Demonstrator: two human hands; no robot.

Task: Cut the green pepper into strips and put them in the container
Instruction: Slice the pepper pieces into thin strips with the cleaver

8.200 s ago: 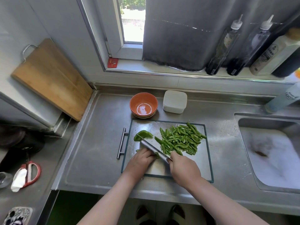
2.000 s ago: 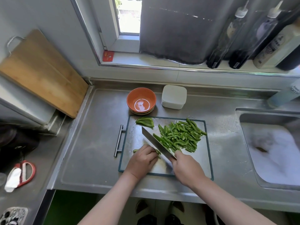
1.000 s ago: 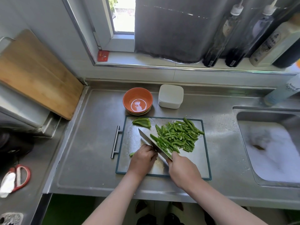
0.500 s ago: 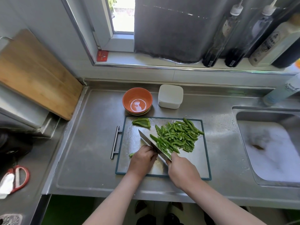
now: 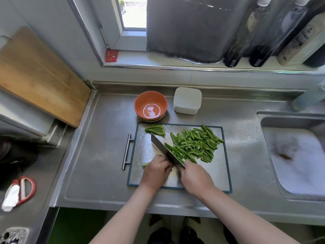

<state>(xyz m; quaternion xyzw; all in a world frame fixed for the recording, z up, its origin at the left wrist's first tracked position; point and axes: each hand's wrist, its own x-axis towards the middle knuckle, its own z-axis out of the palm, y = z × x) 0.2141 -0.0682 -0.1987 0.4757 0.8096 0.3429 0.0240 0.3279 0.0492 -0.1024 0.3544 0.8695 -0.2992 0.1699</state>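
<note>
The steel cutting board (image 5: 218,173) lies near the front edge of the countertop (image 5: 98,155), its bar handle (image 5: 127,151) on the left. Bare counter lies left of it, and the foamy sink (image 5: 292,155) is well apart on the right. The board's near-right corner is bare.

The right hand (image 5: 195,176) is clenched round the knife (image 5: 165,149). The blade's long axis runs diagonally, with the tip pointing far-left toward an uncut pepper slab (image 5: 155,129) at the board's far-left corner. The left hand (image 5: 156,170), fingers curled, holds down a green pepper piece (image 5: 145,164) just beside the blade; only its left end shows.

The cut strips (image 5: 195,143) are heaped right of the blade at mixed angles. Behind the board stand the orange bowl (image 5: 150,106) and the white container (image 5: 187,100), side by side.
</note>
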